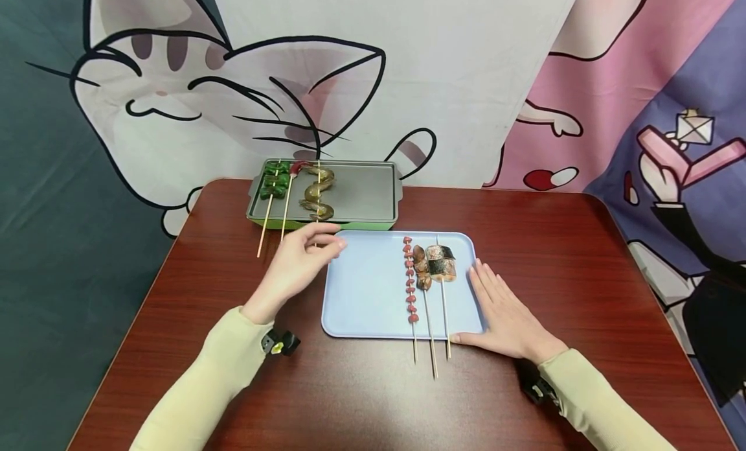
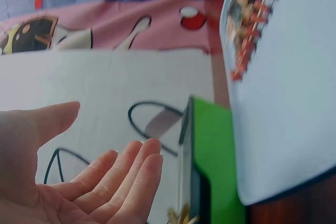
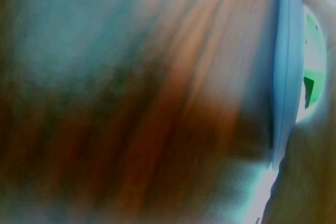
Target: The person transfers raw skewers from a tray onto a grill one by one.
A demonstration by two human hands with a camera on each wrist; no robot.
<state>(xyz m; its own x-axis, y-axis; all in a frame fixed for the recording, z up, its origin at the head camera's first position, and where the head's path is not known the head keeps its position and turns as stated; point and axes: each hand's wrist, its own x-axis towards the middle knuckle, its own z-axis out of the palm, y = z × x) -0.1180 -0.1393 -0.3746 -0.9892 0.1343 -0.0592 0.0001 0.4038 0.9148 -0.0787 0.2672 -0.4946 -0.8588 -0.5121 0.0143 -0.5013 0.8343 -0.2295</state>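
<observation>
My left hand [image 1: 298, 260] hovers over the left edge of the blue tray [image 1: 361, 295], just below the green grill box [image 1: 367, 192]. In the left wrist view its fingers [image 2: 134, 182] stand loosely extended and apart from the thumb, holding nothing. Closest to it is the stick of a wavy brown skewer [image 1: 317, 192] lying on the grill. My right hand [image 1: 509, 315] rests against the tray's right edge, fingers straight, thumb at the lower corner. On the tray's right half lie a red-beaded skewer [image 1: 410, 282], a brown-chunk skewer [image 1: 422, 269] and a seaweed-wrapped skewer [image 1: 441, 263].
Left on the grill lie a green pepper skewer [image 1: 275, 181] and a red-tipped skewer [image 1: 288, 198], their sticks hanging over the front edge. The tray and grill stand on a brown wooden table [image 1: 542, 243]. Behind it hangs a printed cloth [image 1: 454, 69].
</observation>
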